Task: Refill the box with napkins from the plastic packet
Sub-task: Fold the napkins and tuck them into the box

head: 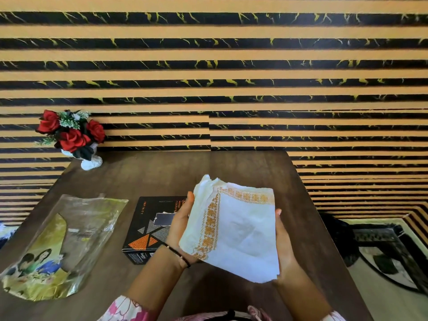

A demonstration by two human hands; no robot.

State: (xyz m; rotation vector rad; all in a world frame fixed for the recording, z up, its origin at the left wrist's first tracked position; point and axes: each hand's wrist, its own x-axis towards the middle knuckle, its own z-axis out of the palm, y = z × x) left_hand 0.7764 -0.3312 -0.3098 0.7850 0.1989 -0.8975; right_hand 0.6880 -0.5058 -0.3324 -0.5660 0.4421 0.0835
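A stack of white napkins [240, 230] with an orange patterned border is held above the table between both hands. My left hand [179, 224] grips its left edge and my right hand [283, 242] holds its right edge. The black box [148, 228], printed with orange and grey triangles, lies on the table just left of the napkins, partly hidden by my left hand. Its top shows a torn rectangular opening. The plastic packet [62, 244], clear with a green printed picture, lies flat and looks empty at the table's left.
A white vase of red roses [74, 137] stands at the dark wooden table's [173, 172] far left corner, by the striped wall. The floor with a patterned rug [391, 256] lies beyond the table's right edge.
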